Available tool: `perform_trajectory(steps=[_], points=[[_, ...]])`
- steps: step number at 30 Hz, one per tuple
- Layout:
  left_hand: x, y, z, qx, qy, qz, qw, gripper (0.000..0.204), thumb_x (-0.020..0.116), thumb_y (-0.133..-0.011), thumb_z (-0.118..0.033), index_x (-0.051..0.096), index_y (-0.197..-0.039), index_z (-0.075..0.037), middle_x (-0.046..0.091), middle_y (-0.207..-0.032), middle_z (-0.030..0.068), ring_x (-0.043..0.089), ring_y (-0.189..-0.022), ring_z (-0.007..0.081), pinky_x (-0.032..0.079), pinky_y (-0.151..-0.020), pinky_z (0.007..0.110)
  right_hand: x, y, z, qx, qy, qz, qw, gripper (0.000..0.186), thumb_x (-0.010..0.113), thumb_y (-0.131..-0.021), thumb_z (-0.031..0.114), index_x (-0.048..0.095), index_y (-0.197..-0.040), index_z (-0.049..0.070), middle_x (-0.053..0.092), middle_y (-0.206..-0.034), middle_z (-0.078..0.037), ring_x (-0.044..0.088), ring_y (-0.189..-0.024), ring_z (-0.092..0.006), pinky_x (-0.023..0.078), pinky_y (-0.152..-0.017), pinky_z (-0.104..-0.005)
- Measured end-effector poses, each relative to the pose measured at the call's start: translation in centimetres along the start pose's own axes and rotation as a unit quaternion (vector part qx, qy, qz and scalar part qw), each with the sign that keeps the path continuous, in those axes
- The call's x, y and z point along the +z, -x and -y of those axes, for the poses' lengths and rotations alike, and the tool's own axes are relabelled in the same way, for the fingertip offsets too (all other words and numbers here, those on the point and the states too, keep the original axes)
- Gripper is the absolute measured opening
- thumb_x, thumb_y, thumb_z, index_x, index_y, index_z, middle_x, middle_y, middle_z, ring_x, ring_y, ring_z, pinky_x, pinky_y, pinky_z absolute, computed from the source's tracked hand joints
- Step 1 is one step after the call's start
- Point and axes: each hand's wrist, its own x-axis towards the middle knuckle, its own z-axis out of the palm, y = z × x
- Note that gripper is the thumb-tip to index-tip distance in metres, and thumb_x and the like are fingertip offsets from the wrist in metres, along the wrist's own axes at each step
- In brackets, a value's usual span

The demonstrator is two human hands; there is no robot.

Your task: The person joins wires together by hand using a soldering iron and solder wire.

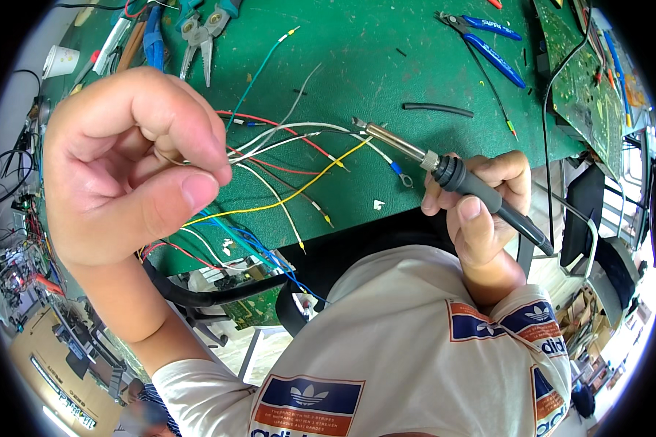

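Observation:
My left hand (135,164) is closed in a pinch, thumb against forefinger, with thin wires at the fingertips. A white wire (277,147) runs from there toward the iron's tip; which wires are actually gripped is partly hidden. In my right hand (485,204) is a soldering iron (477,191) with a black handle, its metal tip slanting up and left. That tip is close to the ends of a yellow wire (291,197) and a white wire with a blue ring terminal (396,169); contact cannot be told. Several red, white and blue wires spread around my left hand.
Pliers (202,36) and blue-handled cutters (488,51) lie on the green work surface (357,65). A black tube (437,109) rests nearer. Circuit boards (587,87) line the right edge, by a black cable (548,131). A white cup (60,61) stands far left.

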Motion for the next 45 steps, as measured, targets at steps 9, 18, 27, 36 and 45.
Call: perform_trajectory(steps=[9,18,27,36,45], points=[[-0.7,0.5,-0.1,0.035,-0.067,-0.049,0.996,0.027,0.076,-0.079,-0.020,0.063,-0.091,0.000,0.057,-0.083,0.0081,0.046,-0.062,0.0079,0.034,-0.055,0.022,-0.6,-0.1,-0.6,-0.038,0.015,0.004,0.999,0.027,0.067,-0.091,0.007,0.045,-0.106,0.001,0.062,-0.079,-0.013,0.060,-0.062,-0.0158,0.050,-0.057,-0.0310],[-0.7,0.3,-0.2,0.051,-0.090,-0.073,0.992,0.029,0.076,-0.082,-0.026,0.066,-0.092,-0.001,0.054,-0.081,0.0047,0.042,-0.066,0.0093,0.030,-0.057,0.023,-1.2,-0.7,0.8,0.026,0.000,-0.032,0.999,0.028,0.067,-0.091,0.007,0.046,-0.108,0.000,0.064,-0.085,-0.016,0.064,-0.069,-0.0174,0.051,-0.062,-0.0293],[0.1,-0.6,0.0,0.061,-0.112,-0.116,0.985,0.025,0.065,-0.091,-0.024,0.057,-0.092,-0.001,0.049,-0.082,0.0030,0.043,-0.072,0.0099,0.034,-0.065,0.024,-1.7,-0.7,0.4,0.050,-0.063,0.004,0.997,0.028,0.065,-0.093,0.015,0.047,-0.108,-0.001,0.066,-0.092,-0.022,0.068,-0.078,-0.0259,0.056,-0.074,-0.0382],[1.2,-1.2,0.3,0.033,-0.070,-0.109,0.991,0.025,0.062,-0.093,-0.026,0.054,-0.089,-0.003,0.046,-0.083,0.0006,0.040,-0.073,0.0086,0.032,-0.064,0.023,-1.3,-0.7,0.4,0.036,-0.032,0.032,0.998,0.031,0.068,-0.091,0.012,0.048,-0.110,-0.002,0.065,-0.092,-0.021,0.068,-0.082,-0.0254,0.056,-0.075,-0.0381],[0.3,-1.3,0.5,-0.060,-0.075,-0.056,0.994,0.025,0.063,-0.093,-0.026,0.056,-0.090,-0.003,0.047,-0.085,-0.0015,0.040,-0.077,0.0074,0.031,-0.068,0.022,-0.4,0.1,-1.4,-0.166,0.145,0.106,0.970,0.030,0.072,-0.081,0.003,0.055,-0.104,-0.004,0.063,-0.081,-0.016,0.065,-0.067,-0.0271,0.054,-0.063,-0.0392]])
